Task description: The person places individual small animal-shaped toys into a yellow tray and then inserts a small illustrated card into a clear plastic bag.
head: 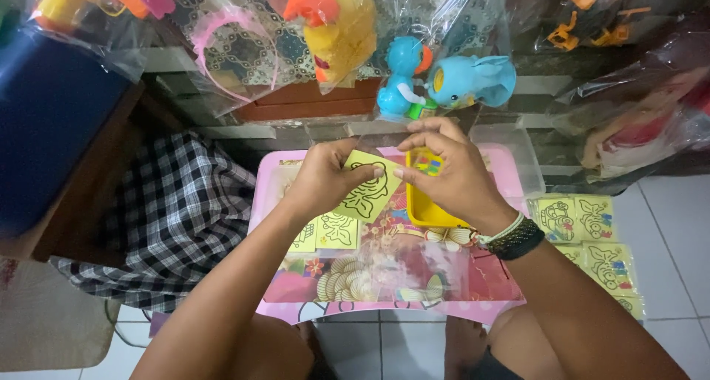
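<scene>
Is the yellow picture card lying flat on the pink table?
No, the yellow picture card is held up above the pink table, pinched by the left hand and the right hand.

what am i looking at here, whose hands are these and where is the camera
There is no machine here. The one picture comes from a camera worn on a person's head, looking down at their own two bare hands over a small pink table. The left hand and the right hand together hold a yellow card with a black outline drawing, apparently at the mouth of a clear plastic sleeve. Under the right hand lies a yellow tray. More yellow cards lie on the table, and others on the tiled floor at the right. Bagged plastic toys hang above, among them a blue one.
</scene>
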